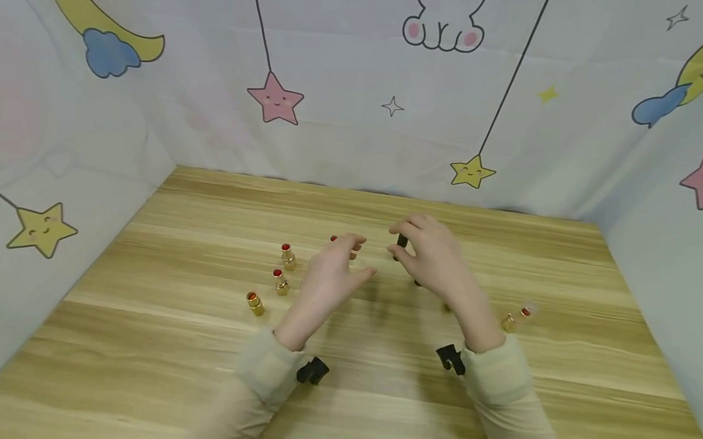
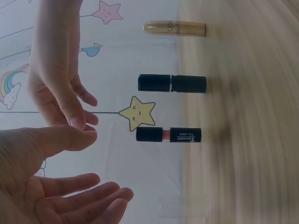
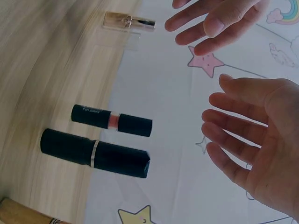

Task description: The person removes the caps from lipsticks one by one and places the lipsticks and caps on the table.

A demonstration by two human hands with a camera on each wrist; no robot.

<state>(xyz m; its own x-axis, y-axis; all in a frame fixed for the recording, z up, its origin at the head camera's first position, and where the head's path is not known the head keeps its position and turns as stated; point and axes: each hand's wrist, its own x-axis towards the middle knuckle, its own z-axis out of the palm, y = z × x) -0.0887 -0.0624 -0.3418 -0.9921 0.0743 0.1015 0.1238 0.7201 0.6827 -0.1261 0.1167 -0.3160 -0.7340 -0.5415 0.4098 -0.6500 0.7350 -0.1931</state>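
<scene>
Both hands hover over the wooden table (image 1: 357, 400) with nothing held. The left hand (image 1: 330, 275) has thumb and fingers spread apart. Facing it, the right hand (image 1: 432, 253) is loosely curved. In the head view a black lipstick (image 1: 402, 240) shows in the gap between right thumb and fingers, but the right wrist view has it standing apart from them. That lipstick has a pink band (image 2: 166, 135). Beside it stand a wider black lipstick with a silver band (image 2: 171, 84) and a gold lipstick (image 2: 175, 28), mostly hidden by the right hand in the head view.
Left of the hands stand several gold lipsticks (image 1: 281, 282) with red tops. One red top (image 1: 333, 239) peeks out behind the left hand. At right, another gold lipstick (image 1: 509, 324) stands near a clear-topped one (image 1: 526, 311). A printed cloth (image 1: 354, 142) walls the table's back and sides.
</scene>
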